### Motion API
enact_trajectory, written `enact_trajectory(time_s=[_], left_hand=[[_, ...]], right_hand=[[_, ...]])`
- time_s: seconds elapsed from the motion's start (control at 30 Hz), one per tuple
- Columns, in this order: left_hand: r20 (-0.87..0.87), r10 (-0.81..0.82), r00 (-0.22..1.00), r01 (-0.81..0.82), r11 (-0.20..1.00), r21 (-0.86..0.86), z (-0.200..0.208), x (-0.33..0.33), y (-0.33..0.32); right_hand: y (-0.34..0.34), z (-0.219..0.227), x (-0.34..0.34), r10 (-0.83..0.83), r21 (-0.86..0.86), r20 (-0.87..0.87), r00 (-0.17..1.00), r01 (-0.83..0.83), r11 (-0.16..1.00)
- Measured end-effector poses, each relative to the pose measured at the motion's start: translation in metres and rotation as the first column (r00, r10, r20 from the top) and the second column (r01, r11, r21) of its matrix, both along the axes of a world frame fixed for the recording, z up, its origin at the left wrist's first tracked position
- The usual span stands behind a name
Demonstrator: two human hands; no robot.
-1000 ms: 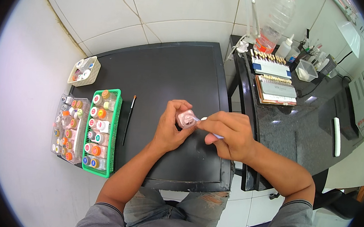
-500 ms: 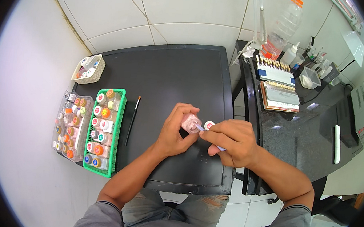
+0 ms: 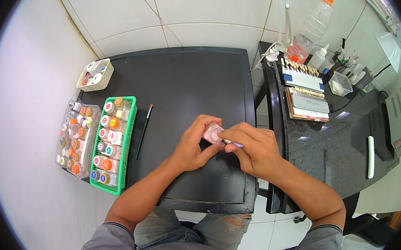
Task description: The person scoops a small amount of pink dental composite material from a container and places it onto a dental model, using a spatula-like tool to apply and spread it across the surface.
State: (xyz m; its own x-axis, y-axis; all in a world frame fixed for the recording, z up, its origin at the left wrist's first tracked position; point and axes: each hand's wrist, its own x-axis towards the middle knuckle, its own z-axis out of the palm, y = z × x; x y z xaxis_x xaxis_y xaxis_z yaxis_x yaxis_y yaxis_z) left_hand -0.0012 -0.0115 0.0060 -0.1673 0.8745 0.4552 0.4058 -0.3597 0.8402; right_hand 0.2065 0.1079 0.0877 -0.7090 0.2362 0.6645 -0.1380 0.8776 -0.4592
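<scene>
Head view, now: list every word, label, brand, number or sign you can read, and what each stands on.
Jar lids in the green basket: printed, too small to read reliably.
Grey case: lettering visible, not transcribed.
Clear bottle: orange-red label, text unreadable.
Pink jar in the left hand: no readable print.

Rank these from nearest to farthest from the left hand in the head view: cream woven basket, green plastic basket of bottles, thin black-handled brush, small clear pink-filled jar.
1. Pink-filled jar, held in the left hand.
2. Black-handled brush, left of the hand, on the table.
3. Green basket, farther left.
4. Cream basket, table's far left corner.
</scene>
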Motion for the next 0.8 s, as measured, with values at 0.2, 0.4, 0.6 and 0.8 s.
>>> enact_trajectory(time_s=[0.2, 0.4, 0.6, 0.8], left_hand=[[-0.041, 0.017, 0.999, -0.016, 0.999, 0.032, -0.002, -0.002, 0.003], [-0.106, -0.001, 0.994, 0.007, 0.999, 0.05, -0.002, -0.003, 0.004], [-0.011, 0.014, 1.0, -0.014, 1.0, 0.0, -0.008, -0.002, 0.005], [0.103, 0.015, 0.995, -0.014, 1.0, -0.01, -0.014, -0.001, 0.006]], right_hand=[[0.003, -0.005, 0.001, 0.034, -0.042, 0.0, 0.999, -0.034, 0.999], [0.003, -0.007, 0.001, 0.018, -0.02, 0.028, 0.999, -0.018, 1.0], [0.003, -0.006, 0.0, 0.005, -0.017, 0.018, 1.0, -0.005, 1.0], [0.0, 0.0, -0.001, 0.064, -0.022, -0.054, 0.997, -0.065, 0.998]])
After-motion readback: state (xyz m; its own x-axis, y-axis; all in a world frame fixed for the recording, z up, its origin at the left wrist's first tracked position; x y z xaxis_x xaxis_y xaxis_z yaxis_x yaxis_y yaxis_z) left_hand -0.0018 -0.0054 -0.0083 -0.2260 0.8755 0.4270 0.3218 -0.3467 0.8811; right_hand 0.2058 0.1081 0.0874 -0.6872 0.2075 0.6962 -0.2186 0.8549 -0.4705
